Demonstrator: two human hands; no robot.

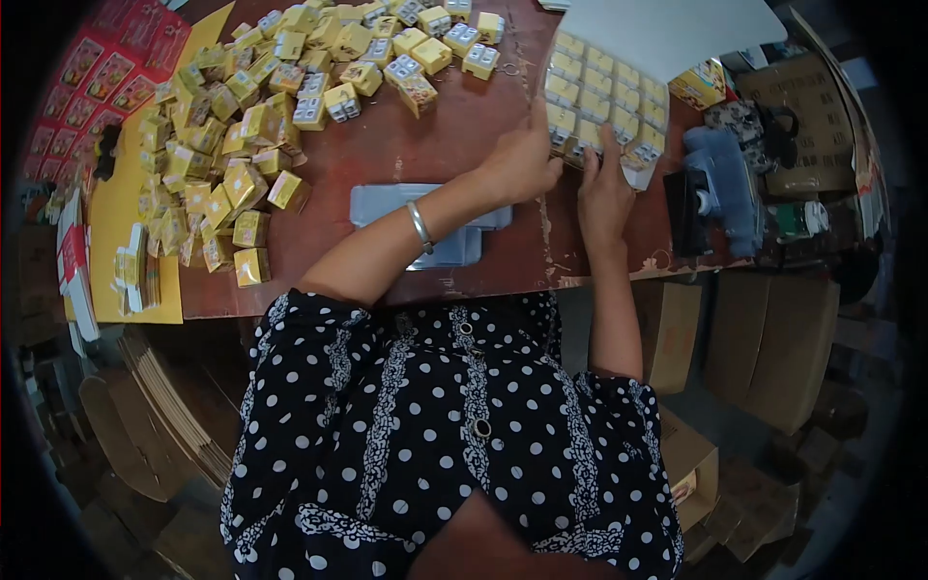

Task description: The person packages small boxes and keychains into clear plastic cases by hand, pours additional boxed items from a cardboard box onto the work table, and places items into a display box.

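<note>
Small yellow boxes stand in neat rows in a block (604,92) at the upper right of the table. My left hand (522,159), below a silver bangle, touches the block's left edge with its fingers bent; whether it grips a box is hidden. At the block's front edge is my right hand (606,188), fingers pointing forward and apart, some resting against the front boxes. A large loose pile of yellow boxes (261,126) covers the left and back of the table. Translucent plastic trays (454,248) lie partly under my left forearm.
Red printed sheets (106,72) and a yellow sheet (116,208) lie at the left. A pale board (667,34) is behind the block. Blue plastic pieces (725,184), a black object (688,213) and a cardboard box (802,121) stand right. Cartons (773,338) are below the table edge.
</note>
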